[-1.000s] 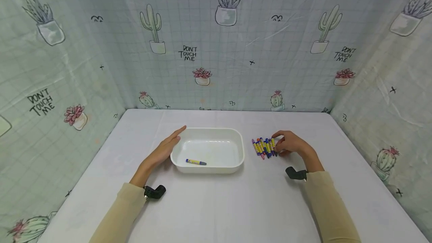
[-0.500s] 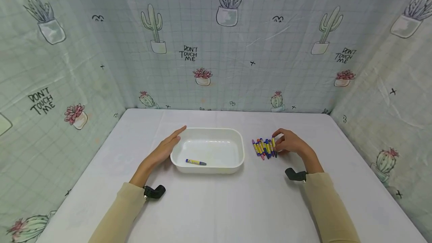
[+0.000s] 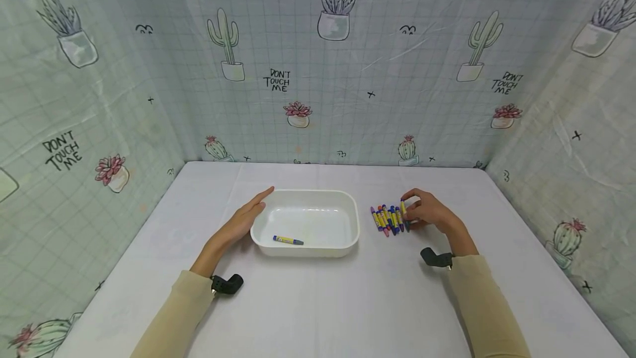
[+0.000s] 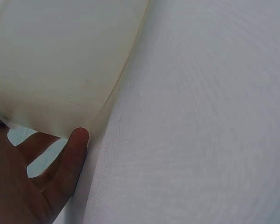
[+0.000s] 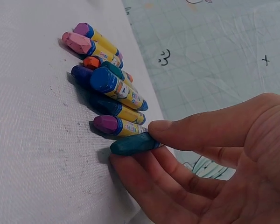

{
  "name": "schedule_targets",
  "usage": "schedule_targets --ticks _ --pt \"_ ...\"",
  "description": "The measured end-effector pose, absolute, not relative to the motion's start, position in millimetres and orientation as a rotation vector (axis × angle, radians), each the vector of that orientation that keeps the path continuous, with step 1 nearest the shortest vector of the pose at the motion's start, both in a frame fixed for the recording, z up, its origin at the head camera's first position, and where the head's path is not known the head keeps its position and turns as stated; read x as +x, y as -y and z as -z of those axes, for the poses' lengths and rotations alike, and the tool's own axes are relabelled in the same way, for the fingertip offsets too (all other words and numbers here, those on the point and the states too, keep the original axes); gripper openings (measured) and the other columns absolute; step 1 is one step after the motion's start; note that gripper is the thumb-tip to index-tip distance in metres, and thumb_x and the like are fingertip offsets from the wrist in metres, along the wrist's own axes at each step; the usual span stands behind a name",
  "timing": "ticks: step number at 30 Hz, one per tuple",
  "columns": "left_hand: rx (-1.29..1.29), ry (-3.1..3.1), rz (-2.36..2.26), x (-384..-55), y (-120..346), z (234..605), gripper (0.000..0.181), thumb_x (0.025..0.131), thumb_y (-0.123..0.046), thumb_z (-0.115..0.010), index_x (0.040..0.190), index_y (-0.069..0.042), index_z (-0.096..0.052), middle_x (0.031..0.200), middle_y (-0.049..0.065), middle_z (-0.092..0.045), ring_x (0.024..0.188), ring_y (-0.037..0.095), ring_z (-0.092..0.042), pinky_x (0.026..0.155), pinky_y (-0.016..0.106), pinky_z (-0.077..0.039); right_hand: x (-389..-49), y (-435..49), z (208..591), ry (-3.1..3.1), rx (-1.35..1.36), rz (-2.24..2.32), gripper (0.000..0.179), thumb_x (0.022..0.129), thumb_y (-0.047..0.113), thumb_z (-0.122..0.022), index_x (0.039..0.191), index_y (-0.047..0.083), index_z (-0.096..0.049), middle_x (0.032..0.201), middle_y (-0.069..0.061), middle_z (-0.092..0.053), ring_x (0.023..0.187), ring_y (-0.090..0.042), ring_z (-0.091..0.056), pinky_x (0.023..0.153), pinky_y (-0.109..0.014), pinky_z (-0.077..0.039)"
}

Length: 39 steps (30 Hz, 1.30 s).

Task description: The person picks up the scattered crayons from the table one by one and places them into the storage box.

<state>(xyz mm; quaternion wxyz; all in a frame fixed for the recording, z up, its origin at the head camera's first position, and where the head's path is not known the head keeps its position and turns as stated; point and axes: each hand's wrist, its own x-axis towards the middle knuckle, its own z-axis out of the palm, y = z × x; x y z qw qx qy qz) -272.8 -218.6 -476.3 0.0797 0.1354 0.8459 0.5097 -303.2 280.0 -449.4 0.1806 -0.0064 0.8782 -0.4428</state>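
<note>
My right hand [image 3: 428, 210] pinches a dark teal crayon [image 5: 134, 144] between thumb and fingers, at the right end of a row of crayons [image 3: 385, 218]. In the right wrist view the others lie side by side, with purple [image 5: 106, 124], blue [image 5: 103, 80] and pink [image 5: 78, 42] crayons among them. My left hand [image 3: 242, 220] rests against the left end of a white plastic tray [image 3: 354, 220], its fingers extended along the wall; the left wrist view shows fingertips touching the tray's outside [image 4: 51, 60]. One grey-tipped crayon [image 3: 288, 240] lies inside the tray, near its front wall.
A white cloth [image 3: 318, 308] covers the table. Behind and at both sides hang curtains [image 3: 308, 59] printed with cacti. Each wrist wears a black camera mount, such as the left one [image 3: 227, 284].
My right fingers have taken hold of the end crayon and drawn it slightly right, apart from the row. The left hand and tray stay in place.
</note>
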Motion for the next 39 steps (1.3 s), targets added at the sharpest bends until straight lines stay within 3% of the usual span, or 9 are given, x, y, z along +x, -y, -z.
schedule_targets --ticks 14,25,39 --pt "0.423 -2.536 -1.524 -273.7 218.9 475.9 0.051 0.114 -0.028 -0.031 0.166 -0.028 -0.026 0.174 0.008 -0.021 0.162 0.037 -0.014 0.128 0.065 -0.009 -302.6 -276.2 437.1 -2.487 -0.082 1.286 0.057 0.095 0.006 -0.071 0.146 0.003 -0.044 0.110 -0.016 -0.058 0.099 -0.026 -0.063 0.086 -0.042 -0.064" --pt "0.420 -2.529 -1.525 -274.5 219.3 476.1 0.052 0.114 -0.032 -0.031 0.165 -0.030 -0.025 0.174 0.007 -0.021 0.162 0.036 -0.014 0.128 0.065 -0.009 -298.9 -266.2 426.8 -2.534 -0.122 1.267 0.056 0.096 0.006 -0.069 0.146 0.004 -0.045 0.119 -0.024 -0.058 0.104 -0.031 -0.065 0.085 -0.043 -0.065" --pt "0.422 -2.524 -1.523 -274.7 219.8 477.8 0.052 0.114 -0.033 -0.031 0.166 -0.029 -0.024 0.174 0.008 -0.020 0.162 0.037 -0.014 0.128 0.066 -0.009 -301.3 -247.3 424.1 -2.521 -0.214 1.269 0.050 0.096 0.002 -0.065 0.144 0.005 -0.048 0.116 -0.023 -0.061 0.100 -0.030 -0.067 0.083 -0.043 -0.065"
